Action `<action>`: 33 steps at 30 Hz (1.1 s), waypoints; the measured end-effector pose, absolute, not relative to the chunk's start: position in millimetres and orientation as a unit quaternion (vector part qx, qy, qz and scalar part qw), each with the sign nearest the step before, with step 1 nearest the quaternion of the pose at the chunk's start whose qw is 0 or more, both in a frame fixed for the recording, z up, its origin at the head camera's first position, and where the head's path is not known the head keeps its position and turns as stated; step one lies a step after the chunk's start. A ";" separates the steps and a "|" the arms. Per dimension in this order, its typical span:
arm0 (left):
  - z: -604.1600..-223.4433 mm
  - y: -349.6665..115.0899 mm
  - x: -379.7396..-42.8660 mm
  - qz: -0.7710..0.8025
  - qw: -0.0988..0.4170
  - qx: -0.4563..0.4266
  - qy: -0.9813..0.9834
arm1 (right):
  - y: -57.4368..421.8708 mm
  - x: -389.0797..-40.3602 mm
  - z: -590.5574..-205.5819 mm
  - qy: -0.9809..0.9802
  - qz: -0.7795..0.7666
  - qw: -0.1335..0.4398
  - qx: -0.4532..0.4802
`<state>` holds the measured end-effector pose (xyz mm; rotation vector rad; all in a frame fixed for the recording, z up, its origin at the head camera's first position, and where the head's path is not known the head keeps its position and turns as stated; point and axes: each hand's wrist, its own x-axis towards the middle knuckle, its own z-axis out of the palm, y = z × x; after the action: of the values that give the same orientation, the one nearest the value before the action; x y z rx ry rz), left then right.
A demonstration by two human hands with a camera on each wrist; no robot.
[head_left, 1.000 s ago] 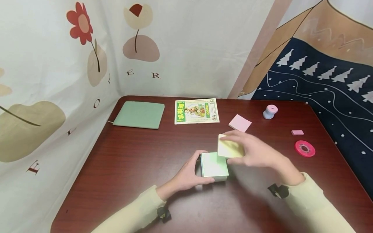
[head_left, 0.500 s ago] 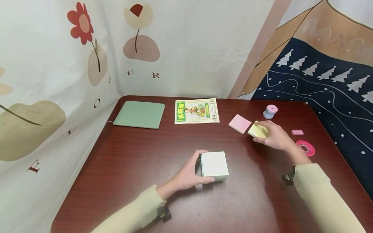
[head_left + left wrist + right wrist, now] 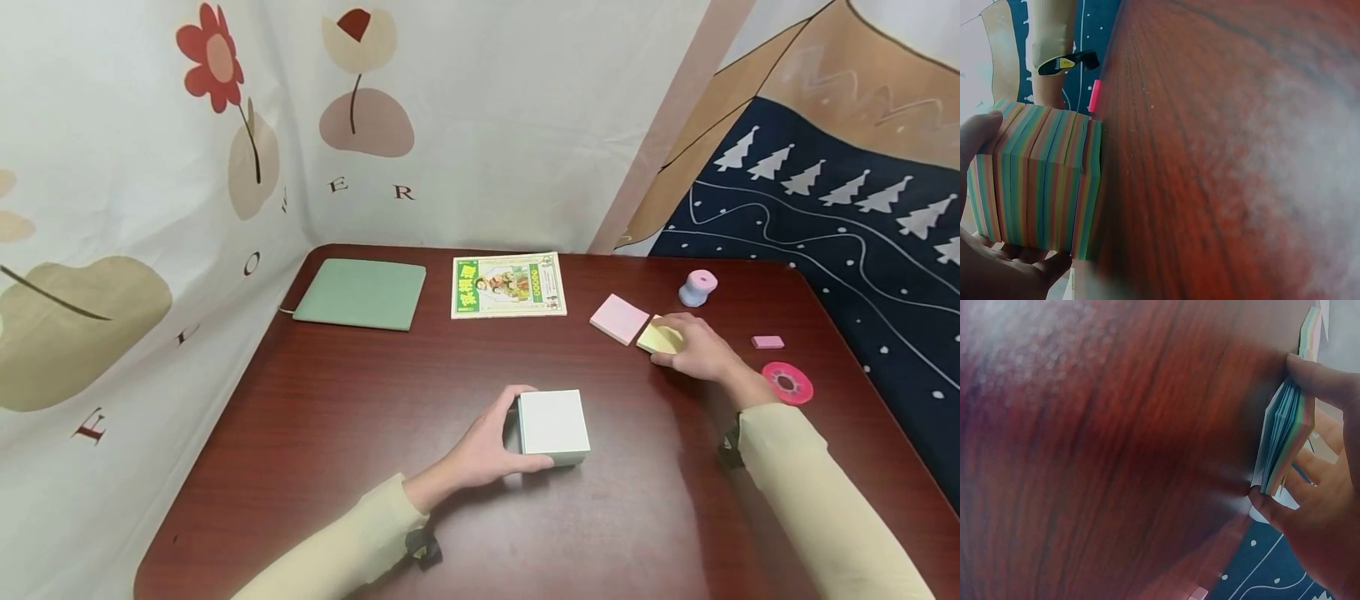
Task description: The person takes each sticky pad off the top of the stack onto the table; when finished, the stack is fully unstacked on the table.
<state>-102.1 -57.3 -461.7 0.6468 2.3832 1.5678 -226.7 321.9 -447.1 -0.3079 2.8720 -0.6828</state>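
My left hand (image 3: pixel 483 446) grips a square stack of sticky note pads (image 3: pixel 553 422), thumb on the near side and fingers on the far side. White on top, the stack (image 3: pixel 1038 175) shows coloured stripes along its sides in the left wrist view. Farther right, my right hand (image 3: pixel 699 348) holds a thin yellow-topped sticky note pad (image 3: pixel 660 337) by its edges, at the table. In the right wrist view this pad (image 3: pixel 1288 434) has blue, green and pink layers, slightly fanned. Just left of it lies a pink-topped sticky note pad (image 3: pixel 618 318).
At the back lie a green notebook (image 3: pixel 362 294) and a printed booklet (image 3: pixel 508 286). A pink and blue spool-shaped object (image 3: pixel 697 287), a small pink block (image 3: pixel 767 342) and a pink ring-shaped object (image 3: pixel 787 382) are on the right. Printed cloth (image 3: pixel 487 125) hangs behind the table (image 3: pixel 337 417).
From over the stack, my right hand has carried the yellow-topped sticky note pad right and back, down beside the pink one. The left hand and its stack have stayed in place.
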 end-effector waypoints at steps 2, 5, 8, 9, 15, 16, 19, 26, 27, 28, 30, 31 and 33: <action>-461.2 -56.8 -102.3 0.534 0.109 0.220 0.809 | 321.7 -226.6 -447.0 0.964 -0.225 0.091 -0.105; -461.2 -56.7 -102.4 0.534 0.109 0.221 0.809 | 321.4 -226.4 -447.3 0.964 -0.224 0.090 -0.110; -461.6 -57.0 -102.8 0.534 0.106 0.223 0.809 | 320.7 -225.6 -447.4 0.964 -0.223 0.080 -0.121; -461.8 -57.1 -102.9 0.533 0.106 0.223 0.809 | 320.8 -225.3 -447.5 0.964 -0.221 0.078 -0.122; -462.8 -57.3 -103.2 0.533 0.105 0.225 0.809 | 317.7 -222.2 -441.0 0.968 -0.203 0.071 -0.132; -463.0 -57.3 -103.1 0.533 0.105 0.226 0.809 | 315.8 -221.1 -438.0 0.968 -0.200 0.068 -0.133; -463.5 -57.3 -103.2 0.534 0.102 0.227 0.808 | 306.0 -215.5 -424.9 0.968 -0.198 0.056 -0.142; -464.7 -57.4 -104.6 0.537 0.100 0.229 0.806 | 264.2 -190.1 -395.1 0.947 -0.215 0.006 -0.240; -464.8 -57.5 -104.7 0.537 0.100 0.229 0.806 | 256.3 -184.9 -391.6 0.941 -0.220 0.003 -0.259; -464.9 -57.7 -104.8 0.537 0.101 0.228 0.806 | 248.3 -179.2 -388.0 0.935 -0.224 0.003 -0.277; -464.7 -57.8 -105.0 0.536 0.101 0.229 0.806 | 231.9 -167.7 -382.2 0.922 -0.234 0.008 -0.309; -464.6 -57.9 -105.1 0.535 0.101 0.229 0.806 | 223.9 -161.8 -380.3 0.915 -0.239 0.012 -0.326; -464.4 -58.0 -105.0 0.534 0.102 0.231 0.807 | 209.4 -150.5 -378.8 0.902 -0.239 0.021 -0.359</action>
<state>-105.0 -58.0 -464.4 0.6832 2.3828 1.5753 -150.5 209.4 -378.8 -1.1128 2.7962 -0.7416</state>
